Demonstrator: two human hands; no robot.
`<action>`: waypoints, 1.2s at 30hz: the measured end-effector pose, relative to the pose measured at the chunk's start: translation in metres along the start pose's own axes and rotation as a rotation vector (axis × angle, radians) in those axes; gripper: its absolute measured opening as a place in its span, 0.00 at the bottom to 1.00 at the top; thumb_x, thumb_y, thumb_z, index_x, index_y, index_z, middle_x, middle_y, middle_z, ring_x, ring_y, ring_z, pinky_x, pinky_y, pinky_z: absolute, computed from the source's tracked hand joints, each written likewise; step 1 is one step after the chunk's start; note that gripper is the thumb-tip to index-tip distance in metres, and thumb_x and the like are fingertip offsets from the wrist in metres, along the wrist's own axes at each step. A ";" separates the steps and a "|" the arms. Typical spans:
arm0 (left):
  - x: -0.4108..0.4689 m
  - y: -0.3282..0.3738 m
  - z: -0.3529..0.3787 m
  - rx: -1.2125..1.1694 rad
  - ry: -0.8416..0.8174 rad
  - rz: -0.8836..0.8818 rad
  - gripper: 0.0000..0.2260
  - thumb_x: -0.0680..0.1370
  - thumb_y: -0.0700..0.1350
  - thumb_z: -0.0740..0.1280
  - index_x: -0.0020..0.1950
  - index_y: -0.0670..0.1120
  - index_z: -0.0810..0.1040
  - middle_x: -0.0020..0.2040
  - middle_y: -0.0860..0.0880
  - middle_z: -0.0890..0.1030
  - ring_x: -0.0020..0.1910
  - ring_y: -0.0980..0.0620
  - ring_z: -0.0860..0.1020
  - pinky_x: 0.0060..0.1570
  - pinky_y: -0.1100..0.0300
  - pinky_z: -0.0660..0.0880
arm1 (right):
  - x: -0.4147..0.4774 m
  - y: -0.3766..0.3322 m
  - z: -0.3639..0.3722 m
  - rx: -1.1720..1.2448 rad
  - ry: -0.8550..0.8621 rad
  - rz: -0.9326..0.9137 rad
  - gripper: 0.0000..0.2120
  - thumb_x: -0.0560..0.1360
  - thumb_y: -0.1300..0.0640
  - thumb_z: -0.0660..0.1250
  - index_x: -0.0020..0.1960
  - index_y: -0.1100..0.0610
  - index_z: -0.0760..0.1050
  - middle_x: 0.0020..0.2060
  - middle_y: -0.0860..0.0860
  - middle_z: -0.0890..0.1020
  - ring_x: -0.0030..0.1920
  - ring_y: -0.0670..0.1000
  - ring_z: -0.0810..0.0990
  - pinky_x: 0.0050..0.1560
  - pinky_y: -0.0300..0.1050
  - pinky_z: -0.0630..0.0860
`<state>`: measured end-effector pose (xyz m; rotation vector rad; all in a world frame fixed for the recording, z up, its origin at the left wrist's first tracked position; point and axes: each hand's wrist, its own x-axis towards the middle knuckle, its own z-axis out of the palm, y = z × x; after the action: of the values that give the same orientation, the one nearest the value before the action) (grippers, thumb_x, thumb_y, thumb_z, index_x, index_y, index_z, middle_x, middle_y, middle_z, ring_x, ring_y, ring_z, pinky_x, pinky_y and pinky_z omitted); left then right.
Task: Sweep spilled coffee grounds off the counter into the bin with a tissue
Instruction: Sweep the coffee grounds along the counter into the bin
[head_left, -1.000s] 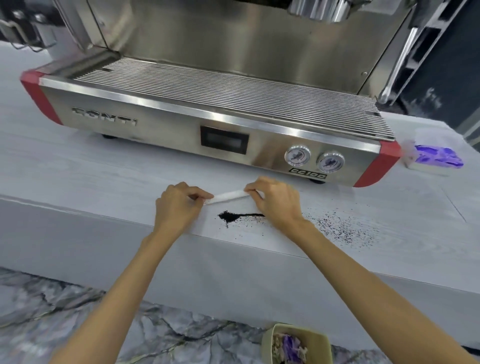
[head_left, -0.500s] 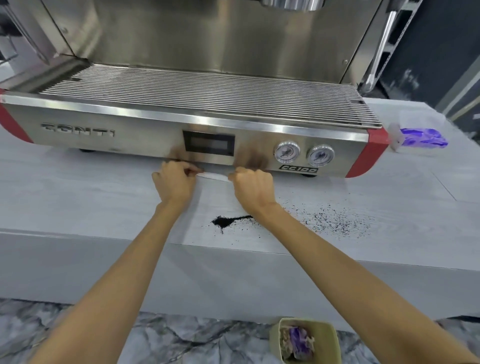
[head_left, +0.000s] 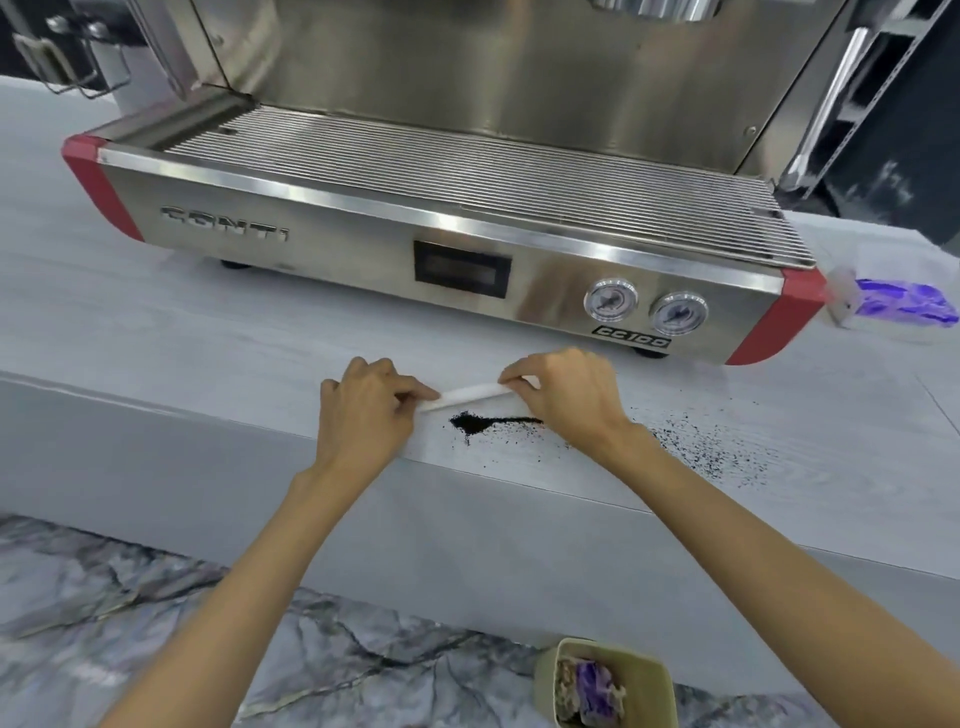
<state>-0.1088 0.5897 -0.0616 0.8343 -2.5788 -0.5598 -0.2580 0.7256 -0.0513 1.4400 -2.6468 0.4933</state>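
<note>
A folded white tissue (head_left: 467, 396) is stretched between my two hands just above the pale counter (head_left: 156, 343). My left hand (head_left: 363, 415) pinches its left end and my right hand (head_left: 566, 400) pinches its right end. Directly in front of the tissue lies a dark heap of coffee grounds (head_left: 470, 422) with a thin line trailing right. More scattered grounds (head_left: 701, 449) speckle the counter to the right of my right wrist. A small beige bin (head_left: 649, 670) with scraps inside stands on the floor below the counter edge.
A steel espresso machine (head_left: 337, 249) with red corners fills the counter behind my hands. A clear box with something purple (head_left: 904, 306) sits at the far right. The marbled floor (head_left: 156, 623) lies below the counter's front face.
Both hands have drawn the tissue back from the machine's base toward me, down to just behind the heap of grounds. The grounds have not moved.
</note>
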 end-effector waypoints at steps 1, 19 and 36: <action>-0.002 -0.001 -0.005 -0.021 0.039 -0.032 0.11 0.76 0.40 0.64 0.47 0.55 0.83 0.36 0.52 0.72 0.43 0.49 0.69 0.45 0.53 0.66 | 0.008 -0.004 -0.002 0.026 0.013 -0.034 0.08 0.76 0.53 0.65 0.50 0.47 0.82 0.49 0.45 0.86 0.48 0.53 0.82 0.40 0.43 0.72; -0.061 0.068 0.034 -0.066 0.140 -0.418 0.11 0.76 0.38 0.61 0.54 0.45 0.81 0.44 0.40 0.78 0.50 0.41 0.70 0.48 0.45 0.72 | 0.051 0.000 0.011 0.068 -0.186 -0.459 0.07 0.74 0.56 0.65 0.44 0.49 0.82 0.46 0.45 0.84 0.44 0.52 0.80 0.36 0.42 0.67; -0.071 0.169 0.087 -0.049 0.065 -0.311 0.13 0.76 0.40 0.60 0.56 0.48 0.79 0.46 0.43 0.77 0.50 0.44 0.71 0.46 0.53 0.68 | -0.011 0.109 -0.029 0.030 -0.099 -0.305 0.07 0.74 0.58 0.66 0.46 0.50 0.83 0.48 0.45 0.85 0.45 0.51 0.82 0.36 0.41 0.71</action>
<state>-0.1747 0.7816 -0.0716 1.2252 -2.3812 -0.6685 -0.3442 0.7986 -0.0524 1.8788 -2.4315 0.4415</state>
